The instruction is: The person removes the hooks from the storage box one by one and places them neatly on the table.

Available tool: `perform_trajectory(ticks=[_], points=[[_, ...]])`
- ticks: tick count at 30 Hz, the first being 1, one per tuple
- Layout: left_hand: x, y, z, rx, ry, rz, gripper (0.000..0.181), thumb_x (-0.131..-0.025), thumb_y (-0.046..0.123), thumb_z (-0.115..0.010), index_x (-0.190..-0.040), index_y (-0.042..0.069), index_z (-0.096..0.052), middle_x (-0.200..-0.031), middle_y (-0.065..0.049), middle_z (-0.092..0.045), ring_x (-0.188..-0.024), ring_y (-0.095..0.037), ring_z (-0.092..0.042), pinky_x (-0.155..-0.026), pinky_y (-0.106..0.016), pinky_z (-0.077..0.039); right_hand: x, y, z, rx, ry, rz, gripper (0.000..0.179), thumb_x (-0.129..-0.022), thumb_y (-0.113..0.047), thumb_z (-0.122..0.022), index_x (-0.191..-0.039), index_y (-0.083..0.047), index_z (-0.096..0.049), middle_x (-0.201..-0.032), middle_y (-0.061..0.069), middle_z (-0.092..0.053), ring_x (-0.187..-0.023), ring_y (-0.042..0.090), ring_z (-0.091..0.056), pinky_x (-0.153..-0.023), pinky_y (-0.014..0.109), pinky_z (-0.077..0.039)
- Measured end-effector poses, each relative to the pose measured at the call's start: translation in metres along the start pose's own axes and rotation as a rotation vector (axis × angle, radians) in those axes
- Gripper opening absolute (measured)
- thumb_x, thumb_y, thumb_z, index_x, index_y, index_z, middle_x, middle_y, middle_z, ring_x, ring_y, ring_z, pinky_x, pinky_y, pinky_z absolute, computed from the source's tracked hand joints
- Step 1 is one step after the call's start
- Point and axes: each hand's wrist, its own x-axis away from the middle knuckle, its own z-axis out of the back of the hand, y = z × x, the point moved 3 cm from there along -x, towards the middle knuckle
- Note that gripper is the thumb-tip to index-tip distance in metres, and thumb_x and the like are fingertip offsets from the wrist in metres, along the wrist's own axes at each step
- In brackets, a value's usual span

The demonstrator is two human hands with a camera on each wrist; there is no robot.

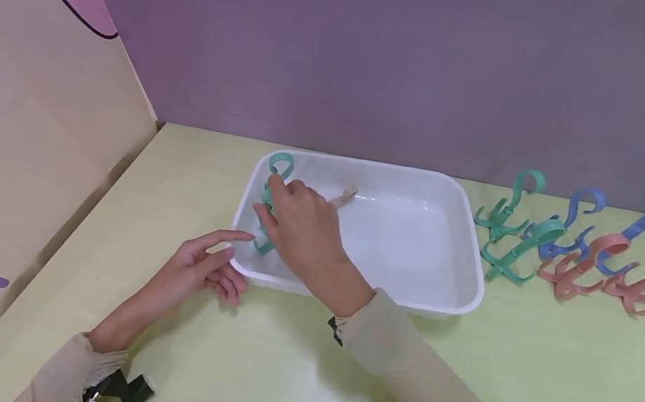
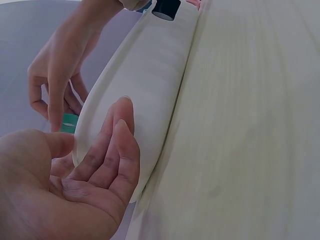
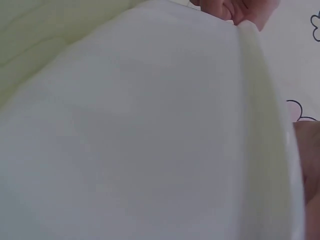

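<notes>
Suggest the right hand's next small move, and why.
Probably lift the right hand clear of the hook under its fingers: that hook already lies in the tray at its left end, while six more hooks sit on the table, right of the tray.

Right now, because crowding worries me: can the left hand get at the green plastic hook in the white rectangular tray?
Probably yes: the left hand is at the near-left corner of the white tray, index finger close to the green hook. But the right hand partly covers it, so room looks tight.
</notes>
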Motion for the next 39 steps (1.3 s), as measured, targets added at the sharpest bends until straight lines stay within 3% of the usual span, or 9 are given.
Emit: perform_trajectory(ticks=[9, 22, 31, 39], points=[[0.0, 0.0, 0.0, -0.002, 0.004, 0.002, 0.04, -0.108, 0.022, -0.045, -0.146, 0.007, -0.045, -0.086, -0.024, -0.072, -0.073, -0.039, -0.071, -0.065, -0.039, -0.06, 0.0, 0.002, -0.003, -0.046, 0.051, 0.019, 0.027, -0.091, -0.021, -0.074, -0.104, -0.004, -0.057, -0.068, 0.004, -0.055, -0.056, 0.018, -0.058, -0.049, 0.028, -0.049], [-0.001, 0.0, -0.001, -0.001, 0.01, 0.014, 0.04, -0.108, 0.022, -0.045, -0.145, 0.006, -0.045, -0.086, -0.025, -0.071, -0.072, -0.04, -0.07, -0.064, -0.039, -0.059, -0.001, 0.009, -0.002, -0.138, -0.044, 0.054, 0.034, -0.089, -0.01, -0.073, -0.112, -0.004, -0.049, -0.084, 0.009, -0.061, -0.066, 0.021, -0.063, -0.055, 0.028, -0.052], [0.0, 0.001, -0.001, -0.014, 0.018, 0.018, 0.039, -0.108, 0.019, -0.044, -0.145, 0.007, -0.046, -0.086, -0.024, -0.071, -0.072, -0.039, -0.07, -0.065, -0.039, -0.06, -0.004, 0.018, 0.0, -0.191, -0.087, 0.025, 0.034, -0.09, -0.012, -0.074, -0.113, -0.004, -0.05, -0.087, 0.009, -0.063, -0.07, 0.02, -0.065, -0.06, 0.028, -0.055], [0.0, 0.0, -0.001, -0.028, 0.015, 0.013, 0.04, -0.108, 0.021, -0.045, -0.145, 0.007, -0.046, -0.086, -0.024, -0.072, -0.072, -0.037, -0.071, -0.065, -0.039, -0.06, -0.009, 0.034, 0.007, -0.317, -0.122, -0.029, 0.033, -0.089, -0.015, -0.077, -0.112, -0.004, -0.054, -0.089, 0.005, -0.066, -0.08, 0.02, -0.064, -0.071, 0.03, -0.053]])
